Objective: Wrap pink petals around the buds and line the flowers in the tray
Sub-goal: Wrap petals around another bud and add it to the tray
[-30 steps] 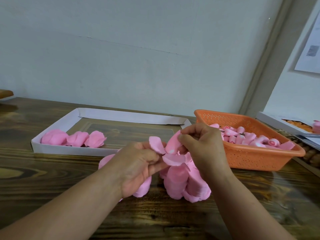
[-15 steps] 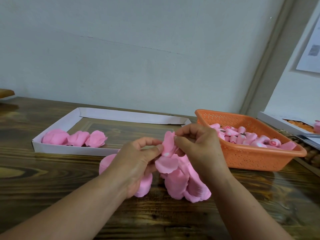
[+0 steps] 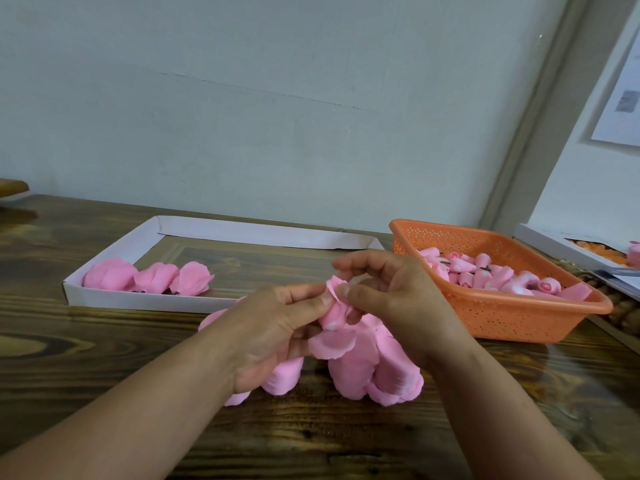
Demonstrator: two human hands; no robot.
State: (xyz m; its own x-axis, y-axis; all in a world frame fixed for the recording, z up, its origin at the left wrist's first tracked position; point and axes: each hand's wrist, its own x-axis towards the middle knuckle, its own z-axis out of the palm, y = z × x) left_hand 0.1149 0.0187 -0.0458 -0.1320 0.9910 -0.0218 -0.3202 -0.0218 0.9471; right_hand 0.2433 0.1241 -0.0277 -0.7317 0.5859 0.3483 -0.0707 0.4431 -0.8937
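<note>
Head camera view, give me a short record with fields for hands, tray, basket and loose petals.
left hand: pinches the flower in progress
right hand: pinches the same flower from the other side
white tray: three finished pink flowers lined at its left end
orange basket: holds pink buds
loose petals: piled on the wooden table under the hands

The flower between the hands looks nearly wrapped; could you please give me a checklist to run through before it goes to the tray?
1. Left hand pinches the flower being wrapped: ok.
2. Right hand pinches its outer petal: ok.
3. Petal fully closed round the bud: not ok, one petal hangs loose below.
4. Free space in the white tray beside the three finished flowers: ok.
5. Loose petals left on the table: ok.
6. Buds left in the orange basket: ok.
</note>
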